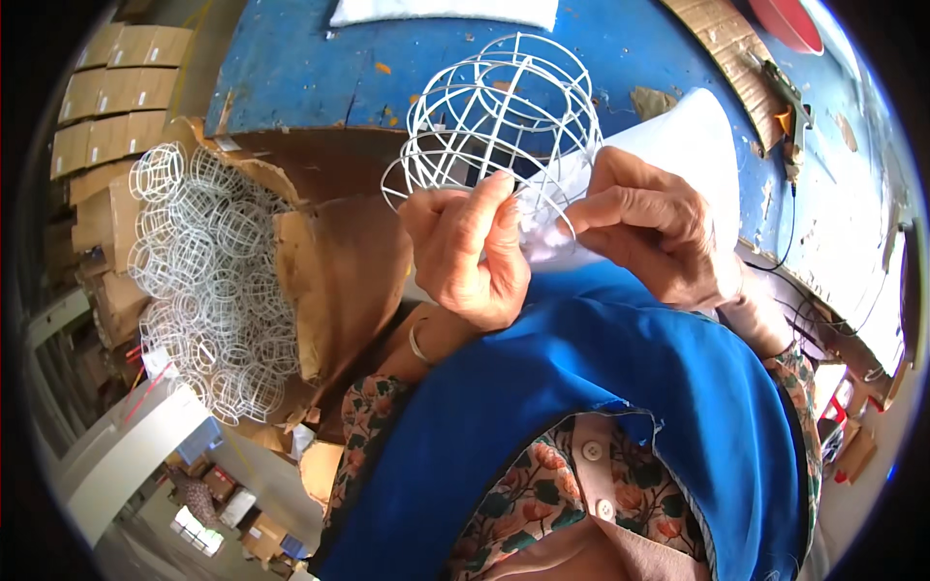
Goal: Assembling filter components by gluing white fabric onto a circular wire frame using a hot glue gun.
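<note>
A round white wire cage [499, 111] is held up in front of me over a blue table [291, 68]. My left hand [470, 252] pinches the cage's lower rim between thumb and fingers. My right hand [654, 232] grips a piece of white cloth or paper [693, 140] pressed against the cage's right side. A bracelet sits on my left wrist. A blue apron [601, 407] covers my lap below both hands.
An open cardboard box [334, 281] on my left is heaped with several more white wire cages [208, 261]. Stacked cartons [111, 107] stand at far left. A glue gun [790, 107] and cables lie at the table's right edge. White fabric [446, 12] lies at the top.
</note>
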